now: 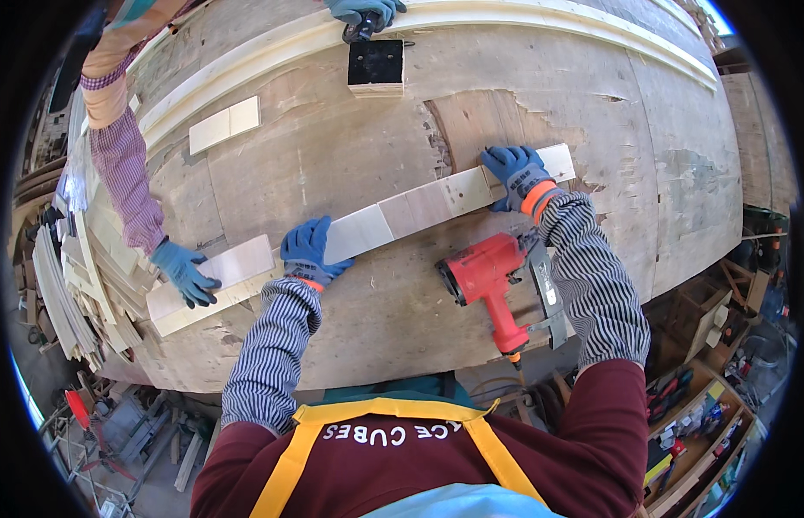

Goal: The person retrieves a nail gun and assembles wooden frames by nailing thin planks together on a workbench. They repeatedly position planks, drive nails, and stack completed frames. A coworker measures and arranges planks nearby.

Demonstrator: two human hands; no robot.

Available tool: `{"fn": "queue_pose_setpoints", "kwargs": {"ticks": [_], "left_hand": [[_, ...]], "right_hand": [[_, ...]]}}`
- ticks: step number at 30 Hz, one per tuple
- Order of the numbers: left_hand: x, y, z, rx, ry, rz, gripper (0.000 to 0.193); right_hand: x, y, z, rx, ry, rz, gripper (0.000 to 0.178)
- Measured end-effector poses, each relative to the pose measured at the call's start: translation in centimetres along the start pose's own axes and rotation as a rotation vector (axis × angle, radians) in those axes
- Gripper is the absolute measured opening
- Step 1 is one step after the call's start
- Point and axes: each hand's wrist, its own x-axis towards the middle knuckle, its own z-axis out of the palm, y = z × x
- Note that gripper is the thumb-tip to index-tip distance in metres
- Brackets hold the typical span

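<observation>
A slanting row of short pale wooden boards (415, 209), set end to end, lies on the worn plywood bench top. My left hand (311, 250), in a blue glove, grips the row's left end, fingers curled around it. My right hand (516, 175), also gloved, is closed over the boards near their right end, with a stretch of pale wood showing beyond it. Below the row and left of my right forearm rests a red nail gun (488, 281) with a grey magazine. Left of my left hand, a co-worker's gloved hand (186, 272) touches another wooden strip (238, 262).
A black-topped block (375, 67) stands at the far side, under another gloved hand (365, 10) holding a dark tool. A small board (225, 125) lies at upper left. Long pale strips (549, 13) run along the back. Wood pieces (95, 268) are piled left; a tool drawer (700, 423) sits lower right.
</observation>
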Motion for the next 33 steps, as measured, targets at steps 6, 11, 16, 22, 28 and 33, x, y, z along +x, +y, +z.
{"fn": "queue_pose_setpoints", "kwargs": {"ticks": [6, 11, 16, 22, 28, 33], "left_hand": [[-0.2, -0.5, 0.8, -0.012, 0.008, 0.003, 0.092], [0.2, -0.3, 0.8, -0.025, 0.013, 0.013, 0.092], [0.9, 1.4, -1.7, 0.037, -0.120, 0.003, 0.103], [-3.4, 2.8, -3.3, 0.038, 0.094, 0.012, 0.104], [-15.4, 4.6, -4.0, -0.026, 0.054, 0.010, 0.087], [-23.3, 4.9, -4.9, -0.080, -0.085, -0.144, 0.084]], "right_hand": [[0.3, -0.1, 0.3, 0.017, 0.027, -0.015, 0.104], [-0.2, -0.4, -0.2, 0.041, 0.036, 0.025, 0.105], [-6.6, -2.2, -0.9, 0.198, 0.410, 0.263, 0.090], [-17.8, -12.8, 2.9, 0.527, 0.670, 0.438, 0.072], [-21.2, -22.5, 5.7, 0.588, 0.551, 0.543, 0.074], [-18.6, -23.5, 2.2, 0.599, 0.631, 0.315, 0.073]]}}
